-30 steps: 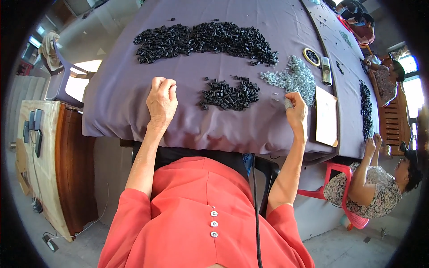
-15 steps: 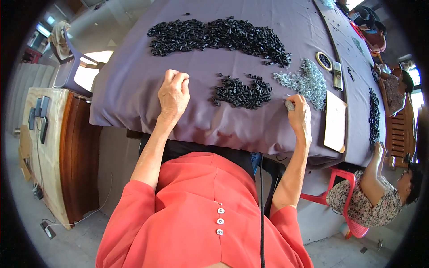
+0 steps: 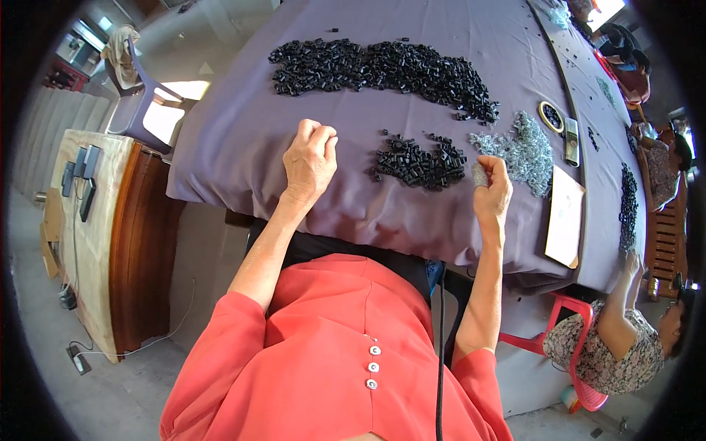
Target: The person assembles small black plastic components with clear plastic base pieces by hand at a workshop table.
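My left hand is closed over the purple cloth, left of a small heap of short black cylindrical pieces. Whatever its curled fingers hold, if anything, is hidden. On the right, my right hand is pinched closed, with a grey covering on its thumb. It sits between that small heap and a pile of small clear pieces, nearest the clear pile's lower left edge. What lies in its fingertips is too small to make out. Farther back spreads a larger bank of black pieces.
Beyond the clear pile are a tape roll, a small box-shaped device and a pale card. A person works at the table's right side. A wooden cabinet and chair stand left.
The whole view has shifted, moving the table rightward in the picture. Relative to the piles, my right hand has moved slightly left. My left hand stays closed in about the same place.
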A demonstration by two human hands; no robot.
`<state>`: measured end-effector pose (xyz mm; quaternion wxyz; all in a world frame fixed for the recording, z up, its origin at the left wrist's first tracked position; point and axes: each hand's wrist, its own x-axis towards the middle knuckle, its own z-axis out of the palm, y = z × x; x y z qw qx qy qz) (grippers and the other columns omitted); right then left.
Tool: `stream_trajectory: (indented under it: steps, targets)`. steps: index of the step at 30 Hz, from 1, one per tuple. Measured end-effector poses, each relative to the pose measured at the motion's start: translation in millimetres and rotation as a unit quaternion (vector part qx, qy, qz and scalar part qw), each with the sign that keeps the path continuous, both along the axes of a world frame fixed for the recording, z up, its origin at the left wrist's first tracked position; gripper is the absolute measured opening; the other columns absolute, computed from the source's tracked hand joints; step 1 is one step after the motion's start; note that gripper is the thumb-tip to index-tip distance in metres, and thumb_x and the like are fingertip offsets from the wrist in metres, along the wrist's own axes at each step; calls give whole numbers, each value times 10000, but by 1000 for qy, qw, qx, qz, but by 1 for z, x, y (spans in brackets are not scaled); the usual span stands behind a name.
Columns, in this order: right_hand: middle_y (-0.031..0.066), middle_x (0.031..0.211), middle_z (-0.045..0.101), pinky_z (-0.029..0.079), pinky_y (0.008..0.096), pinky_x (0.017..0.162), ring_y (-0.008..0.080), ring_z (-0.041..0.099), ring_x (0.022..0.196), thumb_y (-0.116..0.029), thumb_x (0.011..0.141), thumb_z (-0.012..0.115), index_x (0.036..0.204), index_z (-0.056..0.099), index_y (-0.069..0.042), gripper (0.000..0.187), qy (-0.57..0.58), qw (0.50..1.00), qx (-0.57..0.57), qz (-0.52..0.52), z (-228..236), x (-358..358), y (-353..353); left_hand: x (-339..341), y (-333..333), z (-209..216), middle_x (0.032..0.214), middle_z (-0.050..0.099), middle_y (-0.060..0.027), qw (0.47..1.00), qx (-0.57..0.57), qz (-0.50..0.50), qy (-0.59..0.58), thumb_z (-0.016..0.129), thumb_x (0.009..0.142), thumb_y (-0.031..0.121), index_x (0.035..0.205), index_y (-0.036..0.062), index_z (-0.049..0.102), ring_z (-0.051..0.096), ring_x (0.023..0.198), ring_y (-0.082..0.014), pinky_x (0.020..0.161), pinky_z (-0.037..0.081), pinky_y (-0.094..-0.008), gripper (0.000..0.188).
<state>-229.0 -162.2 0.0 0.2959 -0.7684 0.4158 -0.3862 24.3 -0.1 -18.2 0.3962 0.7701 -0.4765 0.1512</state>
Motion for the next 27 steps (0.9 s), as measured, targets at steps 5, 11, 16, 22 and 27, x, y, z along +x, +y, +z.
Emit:
stream_trajectory:
  steps: [5,11,16,22,27]
  targets:
    - [56,823,619,458,255,724,128,564,743,95,751,534,966,597,-13,248,-37,998,42,3,-13,3,0,-4,-7,6,813,519,-37,1000,-5,-30,-2,642,740,64,773,92,588,577,740,-228,616,479,-338,69]
    - [52,813,616,458,256,724,130,562,743,114,732,510,971,593,-18,285,-36,999,24,-6,-16,5,1,-12,-42,13,818,541,-34,994,1,-113,-11,645,740,68,800,92,612,577,772,-220,663,484,-328,73]
    - [42,814,601,454,253,731,127,553,742,103,744,528,968,589,-19,262,-35,999,24,-2,-17,4,0,-11,-56,19,814,545,-40,989,53,-132,-31,640,736,68,800,86,616,572,811,-225,706,483,-339,71]
    - [36,815,597,449,244,728,117,548,742,83,763,544,966,590,-20,232,-48,998,33,12,-16,6,-2,16,-33,-2,822,539,-72,994,51,-96,-31,580,748,19,780,70,616,552,818,-260,710,468,-357,70]
    - [43,814,594,450,245,720,115,548,749,98,750,535,960,592,-20,248,-42,999,18,20,-20,4,-4,28,-29,7,821,526,-75,992,47,-112,-23,596,747,17,789,59,608,547,819,-261,727,469,-358,60]
